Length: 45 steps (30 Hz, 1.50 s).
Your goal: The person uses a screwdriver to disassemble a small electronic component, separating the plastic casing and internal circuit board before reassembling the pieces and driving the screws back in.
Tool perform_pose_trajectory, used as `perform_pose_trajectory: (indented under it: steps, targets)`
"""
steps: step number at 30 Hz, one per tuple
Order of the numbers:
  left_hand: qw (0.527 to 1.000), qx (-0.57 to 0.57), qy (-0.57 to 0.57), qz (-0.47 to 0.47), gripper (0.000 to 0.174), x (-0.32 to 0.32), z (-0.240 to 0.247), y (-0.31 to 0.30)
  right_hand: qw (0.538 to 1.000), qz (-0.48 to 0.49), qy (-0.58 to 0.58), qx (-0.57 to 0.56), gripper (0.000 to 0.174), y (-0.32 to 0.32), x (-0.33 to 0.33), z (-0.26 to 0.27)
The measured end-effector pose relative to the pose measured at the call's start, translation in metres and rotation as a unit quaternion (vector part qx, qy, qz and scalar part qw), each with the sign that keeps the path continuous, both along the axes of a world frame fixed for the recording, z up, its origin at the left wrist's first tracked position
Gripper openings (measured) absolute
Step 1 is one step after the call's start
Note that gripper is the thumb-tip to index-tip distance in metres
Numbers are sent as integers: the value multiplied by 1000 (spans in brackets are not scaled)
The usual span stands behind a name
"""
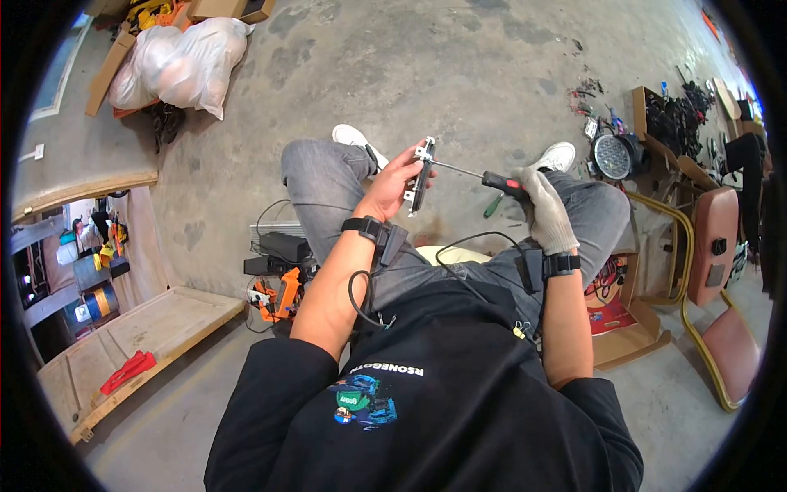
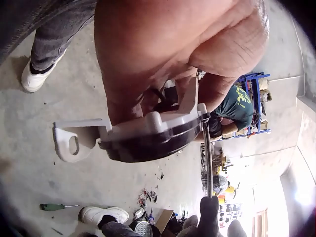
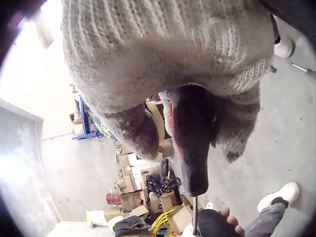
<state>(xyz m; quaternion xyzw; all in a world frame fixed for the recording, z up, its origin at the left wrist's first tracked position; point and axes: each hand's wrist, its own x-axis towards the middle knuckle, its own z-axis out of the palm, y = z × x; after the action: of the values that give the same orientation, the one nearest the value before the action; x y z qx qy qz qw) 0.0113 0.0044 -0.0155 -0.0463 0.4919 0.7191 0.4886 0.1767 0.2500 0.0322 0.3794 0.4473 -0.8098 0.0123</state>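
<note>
Skidding off one white end of the slim black-and-white plastic part (image 1: 423, 182), the black-and-red-handled, steel-shafted screwdriver (image 1: 504, 185) could jab the bare left hand (image 1: 389, 187); a tilted shaft or uneven pressure would be the likely cause. Twisting force might also turn the part, held above the grey concrete floor (image 1: 393, 74) by fingers alone. Pose: left forearm reaching forward, thumb and fingers pinching the part; right hand (image 1: 548, 211), gloved in cream knit, curled round the handle, shaft directed leftward.
</note>
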Motion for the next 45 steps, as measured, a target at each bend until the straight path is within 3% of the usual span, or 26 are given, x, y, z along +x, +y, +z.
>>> perform_pose_trajectory:
  steps: [7,10,12,19,29,38,40,45]
  targets:
    - [1000,-6,14,-4,51,0,0,0,996,32,51,62,38,2,2,-6]
    - [1000,-3,21,-4,51,1,-1,-1,995,-7,49,83,38,-3,1,-2]
    - [1000,-1,21,-4,52,1,-1,-2,997,67,-13,29,31,4,2,-6]
    - [1000,4,7,6,50,1,-1,-1,997,42,53,38,33,5,4,-6]
    - [1000,10,6,8,51,0,-2,-2,996,44,69,45,34,4,6,-6]
    - [1000,18,6,6,51,1,1,-1,997,76,-7,15,37,6,4,-3]
    - [1000,17,4,4,51,1,1,-1,997,38,63,21,34,5,4,-5]
    - [1000,19,4,4,51,0,3,0,997,38,54,-33,33,2,3,2]
